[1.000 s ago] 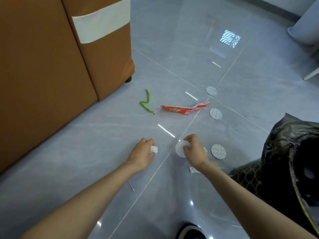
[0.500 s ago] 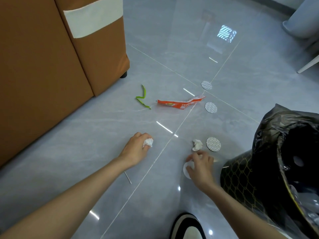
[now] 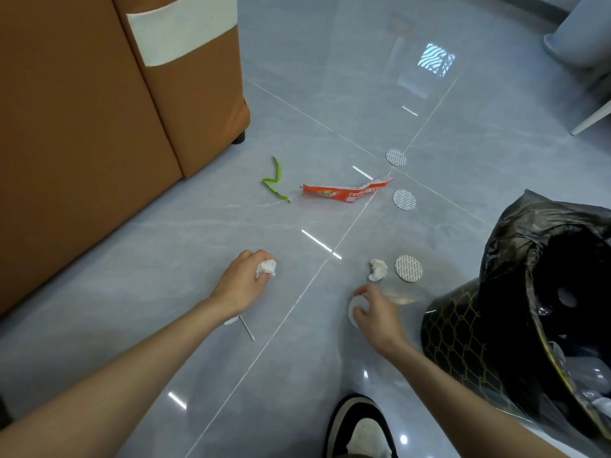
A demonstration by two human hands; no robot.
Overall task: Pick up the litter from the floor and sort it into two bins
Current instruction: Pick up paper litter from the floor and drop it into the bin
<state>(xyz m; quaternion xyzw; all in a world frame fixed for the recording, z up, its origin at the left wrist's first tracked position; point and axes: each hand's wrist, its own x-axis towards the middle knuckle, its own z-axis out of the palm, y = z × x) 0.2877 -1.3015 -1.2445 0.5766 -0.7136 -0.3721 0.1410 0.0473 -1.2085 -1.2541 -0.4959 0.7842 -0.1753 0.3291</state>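
Head view: looks down on a glossy grey tiled floor (image 3: pixel 330 77), with both bare forearms reaching forward.
Left hand (image 3: pixel 244 285): knuckles up, low over the floor. Its fingers are curled round a held tissue wad (image 3: pixel 266 268), and the white paper shows at the fingertips.
Right hand (image 3: pixel 377 320): motion-blurred. Its fingers are curled over a white disc (image 3: pixel 355 307), which shows only at the hand's left edge. Cannot tell whether the disc touches the floor.
Loose tissue wad (image 3: pixel 378 270): crumpled, on the floor just ahead of the right hand.
Near disc (image 3: pixel 408 268): round, white with a grey pattern, flat on the floor just right of the loose tissue wad.
Middle disc (image 3: pixel 404 200): same pattern, farther out.
Far disc (image 3: pixel 395 157): same pattern, beside the crossing of the grout lines.
Orange wrapper (image 3: pixel 344 192): torn and lying flat, between the green strip and the middle disc.
Green strip (image 3: pixel 274 181): zigzag shape, left of the wrapper, near the sofa corner.
Cotton swab (image 3: pixel 247 328): on the floor, just beside the left wrist.
Bin (image 3: pixel 463 332): dark with a gold mesh pattern, at the right edge, close to the right forearm.
Black bag (image 3: pixel 529 259): lines the bin, with its mouth open towards the camera. Pale scraps are visible inside.
Sofa (image 3: pixel 82 127): brown with a white band, fills the left side.
Shoe (image 3: pixel 360 428): black and white, at the bottom edge between the forearms.
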